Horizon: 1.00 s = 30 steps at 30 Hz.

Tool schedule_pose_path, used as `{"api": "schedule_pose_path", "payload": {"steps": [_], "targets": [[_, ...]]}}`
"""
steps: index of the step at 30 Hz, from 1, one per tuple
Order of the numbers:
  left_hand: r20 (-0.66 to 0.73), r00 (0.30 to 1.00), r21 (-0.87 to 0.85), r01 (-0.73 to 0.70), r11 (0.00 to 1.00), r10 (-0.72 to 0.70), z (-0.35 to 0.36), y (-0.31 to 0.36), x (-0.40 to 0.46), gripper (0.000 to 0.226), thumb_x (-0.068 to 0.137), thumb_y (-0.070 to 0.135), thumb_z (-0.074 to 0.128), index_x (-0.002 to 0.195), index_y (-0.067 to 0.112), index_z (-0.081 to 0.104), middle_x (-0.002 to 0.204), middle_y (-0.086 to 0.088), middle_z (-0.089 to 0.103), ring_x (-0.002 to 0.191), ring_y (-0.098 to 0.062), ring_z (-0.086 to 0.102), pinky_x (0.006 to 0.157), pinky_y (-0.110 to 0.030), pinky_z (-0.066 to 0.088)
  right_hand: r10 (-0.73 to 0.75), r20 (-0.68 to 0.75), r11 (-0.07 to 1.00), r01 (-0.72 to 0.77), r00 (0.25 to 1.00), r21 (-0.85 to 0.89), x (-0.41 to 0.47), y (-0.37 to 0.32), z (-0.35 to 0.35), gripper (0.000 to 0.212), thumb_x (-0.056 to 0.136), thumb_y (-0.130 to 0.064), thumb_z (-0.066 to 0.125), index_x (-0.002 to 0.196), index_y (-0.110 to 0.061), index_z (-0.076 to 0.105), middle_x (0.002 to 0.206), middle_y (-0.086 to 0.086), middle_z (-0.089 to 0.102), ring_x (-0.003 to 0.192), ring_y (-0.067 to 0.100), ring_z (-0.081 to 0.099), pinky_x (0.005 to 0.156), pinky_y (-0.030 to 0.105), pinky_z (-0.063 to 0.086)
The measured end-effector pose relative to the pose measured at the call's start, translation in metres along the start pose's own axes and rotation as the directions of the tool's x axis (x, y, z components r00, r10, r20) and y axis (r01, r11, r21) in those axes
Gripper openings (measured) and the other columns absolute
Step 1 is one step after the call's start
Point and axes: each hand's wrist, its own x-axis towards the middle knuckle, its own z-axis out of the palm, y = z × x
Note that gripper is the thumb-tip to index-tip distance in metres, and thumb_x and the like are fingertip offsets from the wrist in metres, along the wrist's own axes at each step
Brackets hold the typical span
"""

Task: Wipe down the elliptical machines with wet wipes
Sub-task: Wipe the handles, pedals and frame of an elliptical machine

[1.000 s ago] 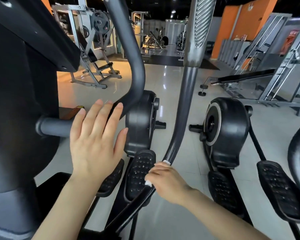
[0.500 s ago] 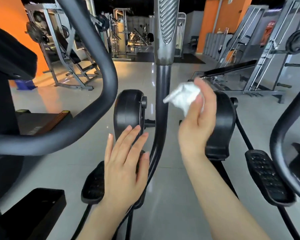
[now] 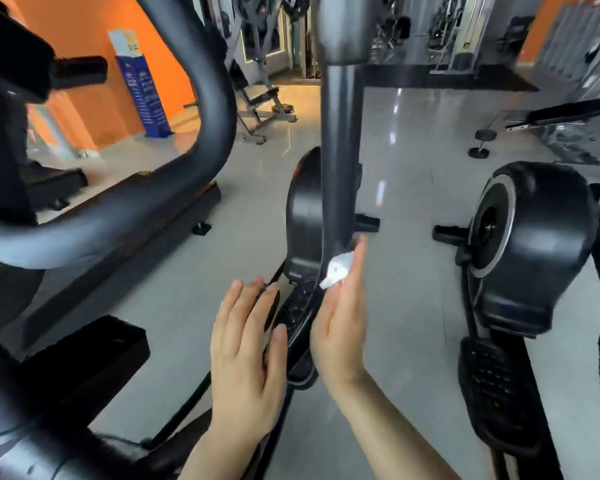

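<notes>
Upright handle post (image 3: 340,150) stands mid-view, w/ the flywheel housing (image 3: 303,216) just behind it. Right hand (image 3: 340,323) presses a wet wipe (image 3: 338,270) against the post's lower bend; left hand (image 3: 246,351) hovers just left of it, over a pedal (image 3: 300,317). Curved handlebar (image 3: 174,188) sweeps across the left side. A 2nd elliptical (image 3: 530,247) sits to the right — weight bench (image 3: 565,114) behind that, far right.

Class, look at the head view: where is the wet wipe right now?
Centre of the head view: the wipe is in the right hand, pressed against the upright bar, just right of the open left hand.
</notes>
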Motion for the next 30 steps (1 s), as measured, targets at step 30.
{"api": "schedule_pose_path", "payload": {"steps": [30], "targets": [[0.178,0.941,0.147,0.263,0.953,-0.287,-0.023,0.026,-0.048,0.052,0.106,0.042,0.021,0.132,0.015,0.057,0.139,0.004,0.049,0.134,-0.008,0.043,0.108,-0.024,0.034,-0.115,-0.075,0.990,0.120,0.991,0.072,-0.030,0.028,-0.034,0.012,0.089,0.003,0.066,0.097,0.001,0.075,0.100,0.018,0.063,0.097,0.021,0.064,0.090,0.027,0.052]]}}
